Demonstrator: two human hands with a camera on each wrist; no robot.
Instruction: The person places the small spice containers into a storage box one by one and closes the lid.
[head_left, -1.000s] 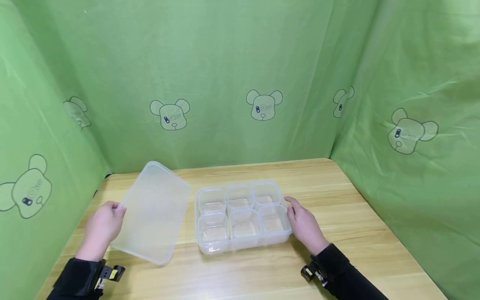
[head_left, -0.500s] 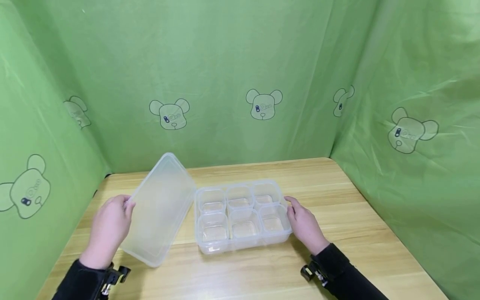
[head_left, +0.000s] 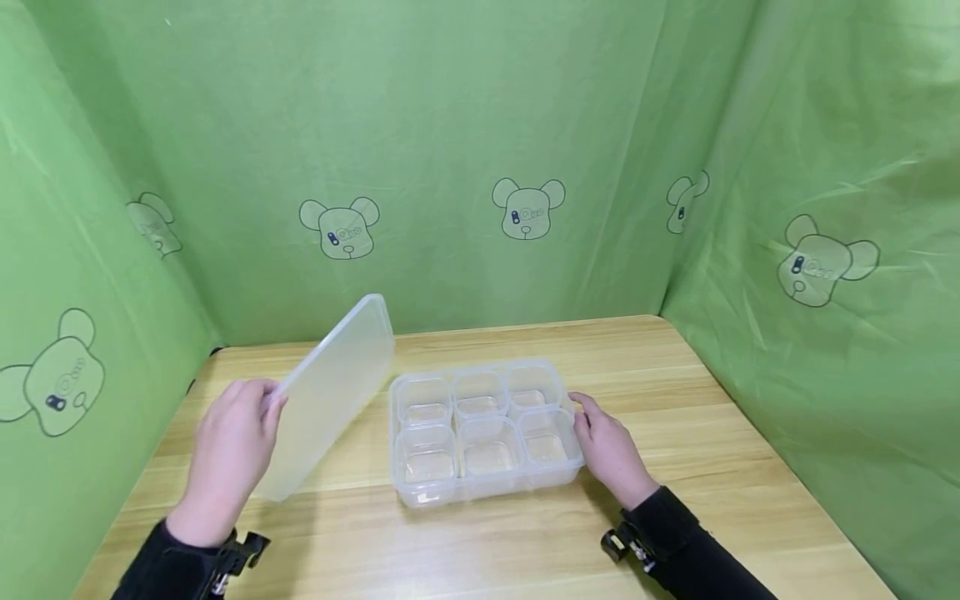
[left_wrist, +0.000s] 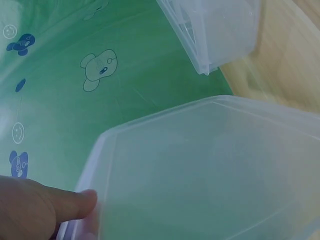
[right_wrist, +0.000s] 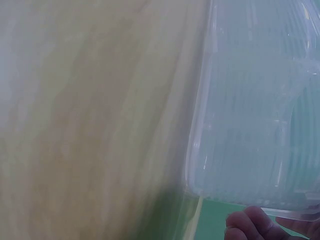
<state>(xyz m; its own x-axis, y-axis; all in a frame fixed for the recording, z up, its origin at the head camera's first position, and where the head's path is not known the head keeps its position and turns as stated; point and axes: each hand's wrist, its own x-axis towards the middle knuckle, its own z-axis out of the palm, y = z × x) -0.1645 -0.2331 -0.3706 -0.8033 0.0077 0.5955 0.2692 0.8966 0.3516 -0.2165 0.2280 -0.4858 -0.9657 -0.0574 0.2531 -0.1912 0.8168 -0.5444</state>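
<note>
A translucent plastic lid (head_left: 333, 392) is held up on its edge, steeply tilted, left of the box. My left hand (head_left: 234, 442) pinches its left rim, the thumb lying on the lid's face in the left wrist view. The clear plastic storage box (head_left: 487, 492) sits on the table with several small square compartment containers (head_left: 489, 454) inside, arranged in two rows. They look empty. My right hand (head_left: 611, 450) grips the box's right end at the rim; in the right wrist view its fingertips (right_wrist: 245, 225) curl against the outside of that end wall.
A light wood-grain table (head_left: 480, 550) carries the box. Green fabric (head_left: 435, 125) printed with bear heads encloses its back, left and right sides. Both wrists wear black bands with small cameras.
My left hand has moved right and turned the lid from nearly flat to steeply tilted, its far corner rising. The box and my right hand have stayed in place.
</note>
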